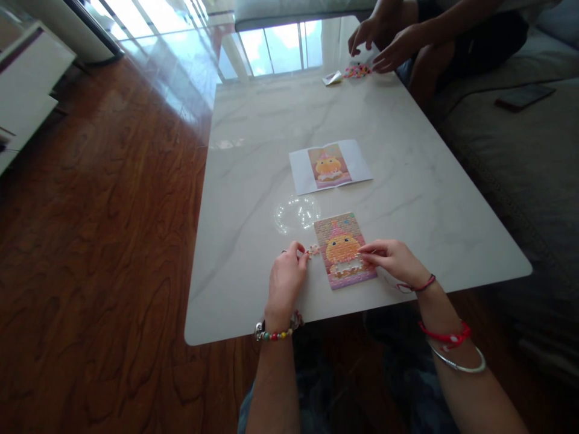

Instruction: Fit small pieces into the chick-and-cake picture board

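Note:
A small pink and orange jigsaw puzzle [340, 241] lies near the front edge of the white marble table [253, 157], with a gap in its lower middle. My left hand [286, 278] rests just left of it, fingers pinched on a loose puzzle piece [313, 249]. My right hand [392, 259] lies on the puzzle's right side, fingertips pressed together at the gap; whether they hold a piece is unclear. A printed reference picture [330, 165] of the same image lies on white paper further back.
A clear plastic bag [297, 213] lies between picture and puzzle. Another person's hands [384, 43] work at the far end over coloured pieces [357, 71] and a small packet [332, 78]. A grey sofa with a phone [523, 96] runs along the right; wooden floor on the left.

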The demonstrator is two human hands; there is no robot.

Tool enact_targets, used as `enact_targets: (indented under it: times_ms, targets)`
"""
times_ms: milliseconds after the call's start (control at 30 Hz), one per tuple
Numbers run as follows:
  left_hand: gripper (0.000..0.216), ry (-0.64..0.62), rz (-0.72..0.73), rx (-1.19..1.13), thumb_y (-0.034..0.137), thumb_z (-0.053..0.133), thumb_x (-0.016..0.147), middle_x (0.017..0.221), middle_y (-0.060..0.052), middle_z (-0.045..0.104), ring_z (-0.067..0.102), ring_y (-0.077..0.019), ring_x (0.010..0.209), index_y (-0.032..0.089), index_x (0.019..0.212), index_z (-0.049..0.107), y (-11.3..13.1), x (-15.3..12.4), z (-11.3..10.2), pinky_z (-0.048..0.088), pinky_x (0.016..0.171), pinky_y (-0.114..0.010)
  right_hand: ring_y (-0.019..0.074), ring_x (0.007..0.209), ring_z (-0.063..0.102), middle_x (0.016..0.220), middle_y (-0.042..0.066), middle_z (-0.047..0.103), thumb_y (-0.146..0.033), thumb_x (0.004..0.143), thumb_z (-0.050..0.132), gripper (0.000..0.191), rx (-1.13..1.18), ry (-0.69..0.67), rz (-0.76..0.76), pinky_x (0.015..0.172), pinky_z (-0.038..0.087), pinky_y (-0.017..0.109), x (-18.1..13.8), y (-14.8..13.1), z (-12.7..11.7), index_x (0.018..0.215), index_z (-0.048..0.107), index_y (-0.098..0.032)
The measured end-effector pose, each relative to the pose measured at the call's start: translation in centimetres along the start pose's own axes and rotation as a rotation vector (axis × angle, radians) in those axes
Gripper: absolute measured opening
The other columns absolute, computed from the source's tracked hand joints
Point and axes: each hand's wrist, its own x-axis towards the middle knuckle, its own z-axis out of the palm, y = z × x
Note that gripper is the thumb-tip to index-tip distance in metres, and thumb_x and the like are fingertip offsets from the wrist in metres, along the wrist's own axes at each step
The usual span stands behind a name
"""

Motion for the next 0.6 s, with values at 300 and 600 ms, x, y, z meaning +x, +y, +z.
enact_targets:
  times_ms: [300, 600]
  targets:
    - [0.016, 0.102, 0.248, -0.163, 0.029, 0.042, 0.083, 0.071, -0.002, 0.059, 0.053, -0.0117, 0.065, 0.018, 0.087, 0.054, 2.8, -0.4, 0.8, 0.04, 0.061, -0.024, 0.0139, 0.057, 0.061, 0.065, 0.002, 0.063, -0.029, 0.068, 0.059, 0.014, -0.039, -0.021, -0.02, 0.053, 0.05, 0.024, 0.1, -0.7, 0.3, 0.072, 0.061, -0.016]
    - [0.014, -0.021, 0.43, -0.053, 0.024, 0.046, 0.081, 0.083, -0.003, 0.057, 0.053, -0.0126, 0.072, 0.02, 0.089, 0.057, 4.0, -0.8, 2.3, 0.042, 0.07, -0.028, 0.0117, 0.054, 0.054, 0.061, 0.0, 0.062, -0.026, 0.071, 0.054, 0.014, -0.353, 0.004, -0.15, 0.052, 0.042, 0.023, -0.1, -1.0, 0.5, 0.072, 0.066, -0.018]
